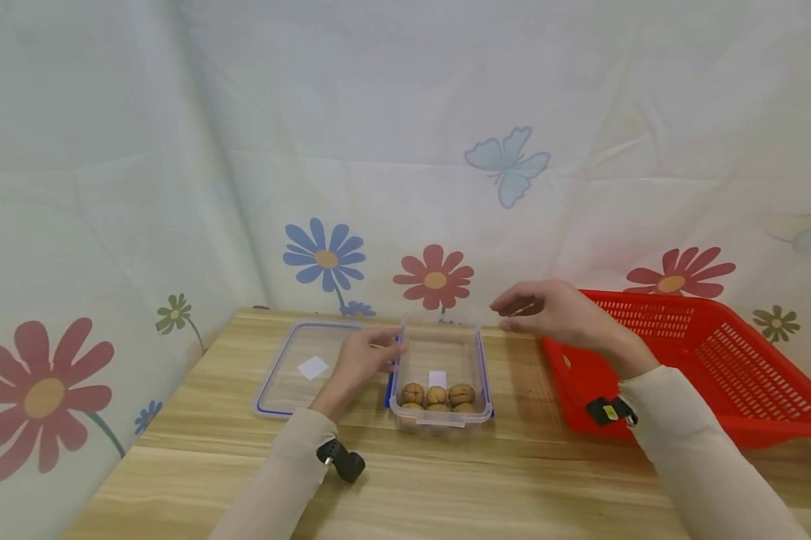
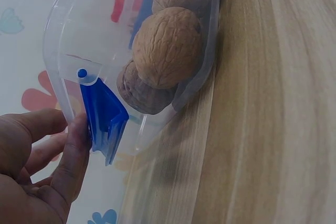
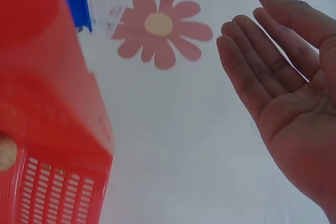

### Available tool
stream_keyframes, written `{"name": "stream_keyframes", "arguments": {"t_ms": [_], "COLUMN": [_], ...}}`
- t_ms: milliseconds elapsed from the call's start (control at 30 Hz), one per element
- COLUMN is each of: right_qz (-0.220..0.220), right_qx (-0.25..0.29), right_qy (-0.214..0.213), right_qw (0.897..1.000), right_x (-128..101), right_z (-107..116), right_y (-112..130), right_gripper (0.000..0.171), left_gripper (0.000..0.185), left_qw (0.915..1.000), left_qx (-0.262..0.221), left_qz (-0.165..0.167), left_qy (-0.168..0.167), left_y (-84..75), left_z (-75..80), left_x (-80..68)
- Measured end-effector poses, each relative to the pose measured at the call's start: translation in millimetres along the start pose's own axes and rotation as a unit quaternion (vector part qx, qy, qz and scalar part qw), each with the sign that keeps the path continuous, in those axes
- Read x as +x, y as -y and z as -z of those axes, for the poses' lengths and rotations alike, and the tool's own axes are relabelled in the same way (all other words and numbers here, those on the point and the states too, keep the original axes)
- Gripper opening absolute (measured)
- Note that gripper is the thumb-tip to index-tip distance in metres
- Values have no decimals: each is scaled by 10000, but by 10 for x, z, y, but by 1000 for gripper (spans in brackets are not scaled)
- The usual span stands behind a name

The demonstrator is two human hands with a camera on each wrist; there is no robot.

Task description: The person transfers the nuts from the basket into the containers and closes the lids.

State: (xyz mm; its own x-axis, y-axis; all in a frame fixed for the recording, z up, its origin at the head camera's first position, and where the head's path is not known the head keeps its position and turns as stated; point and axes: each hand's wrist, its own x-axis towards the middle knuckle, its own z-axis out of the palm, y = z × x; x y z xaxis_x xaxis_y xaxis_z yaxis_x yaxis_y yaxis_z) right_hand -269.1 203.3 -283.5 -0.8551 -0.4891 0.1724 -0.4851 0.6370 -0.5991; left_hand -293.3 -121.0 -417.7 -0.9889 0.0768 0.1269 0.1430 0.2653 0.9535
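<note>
A clear plastic container (image 1: 481,358) with blue clasps stands on the wooden table (image 1: 446,480), with several walnuts (image 1: 437,396) at its near end. My left hand (image 1: 361,361) holds its left side. In the left wrist view the thumb (image 2: 75,153) lies against the hanging blue clasp (image 2: 106,118), and the curled fingers sit just behind it beside the walnuts (image 2: 167,45). My right hand (image 1: 547,309) hovers above the table by the container's far right corner, holding nothing. Its palm (image 3: 286,108) shows with straight fingers.
The container's clear lid (image 1: 290,375) lies flat to the left of my left hand. A red slotted basket (image 1: 702,360) sits at the right, close under my right forearm, its wall (image 3: 52,129) filling the right wrist view. Flowered cloth walls stand behind and at both sides.
</note>
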Motion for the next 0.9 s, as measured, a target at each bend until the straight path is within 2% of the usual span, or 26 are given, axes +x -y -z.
{"name": "stream_keyframes", "arguments": {"t_ms": [433, 900], "right_qz": [-543, -1085], "right_qx": [-379, -120], "right_qy": [-121, -4], "right_qw": [9977, 9940], "right_x": [-24, -131], "right_z": [429, 621], "right_y": [-274, -810], "right_gripper": [37, 47], "left_gripper": [38, 37], "left_qw": [9999, 10000], "left_qx": [64, 16], "left_qz": [123, 82], "left_qy": [-18, -9], "left_y": [-37, -57], "left_z": [1, 0], "left_x": [-22, -41]}}
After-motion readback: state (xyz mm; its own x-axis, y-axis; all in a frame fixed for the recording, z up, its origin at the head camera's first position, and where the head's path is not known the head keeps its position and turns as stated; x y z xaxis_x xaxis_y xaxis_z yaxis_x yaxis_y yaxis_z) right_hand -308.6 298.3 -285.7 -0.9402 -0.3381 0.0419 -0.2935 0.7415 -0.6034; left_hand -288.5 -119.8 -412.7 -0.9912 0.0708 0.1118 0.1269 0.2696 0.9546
